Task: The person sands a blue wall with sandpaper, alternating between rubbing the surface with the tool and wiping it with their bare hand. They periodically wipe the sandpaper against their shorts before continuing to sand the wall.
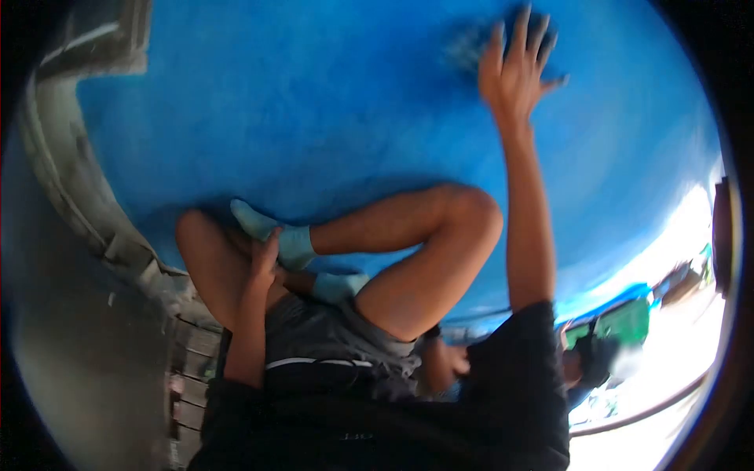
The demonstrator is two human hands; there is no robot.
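My right hand [515, 82] is raised high at the upper right, its fingers spread apart against the blue surface [314, 102]. A blurred dark and greyish patch [467, 47] shows beside and behind those fingers. Lower down, my left hand [267, 253] is closed round the heel of a foot in a light teal sock [295, 245]. My legs are folded, with both knees bent outward. The other teal sock [339, 287] rests close to my dark shorts [314, 334].
A worn pale ledge [75, 169] curves along the left, with a grey surface [71, 345] beyond it. Another person's hand [449, 365] shows near my right side. Further right are a person's dark head [594, 357], a green sheet [628, 326] and bright daylight.
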